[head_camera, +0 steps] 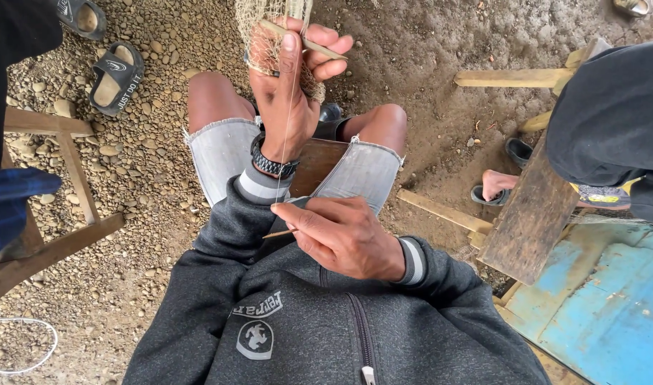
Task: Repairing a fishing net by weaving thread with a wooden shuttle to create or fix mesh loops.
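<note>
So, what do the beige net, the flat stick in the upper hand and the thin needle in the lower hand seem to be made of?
The beige knotted net looks like thin twine, matte and fuzzy, with open meshes. The flat tan stick in the left hand seems to be bamboo or wood, pale and unpainted. The thin tan needle in the right hand is probably bamboo too. The taut pale thread may be nylon.

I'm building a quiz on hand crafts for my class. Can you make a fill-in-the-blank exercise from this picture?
1. The left hand grips a net and a flat ____ stick.
2. The right hand pulls a thin ____ taut.
3. The left wrist wears a dark ____.
4. The ground is covered with ____.

Missing words: wooden; thread; watch; pebbles
</note>
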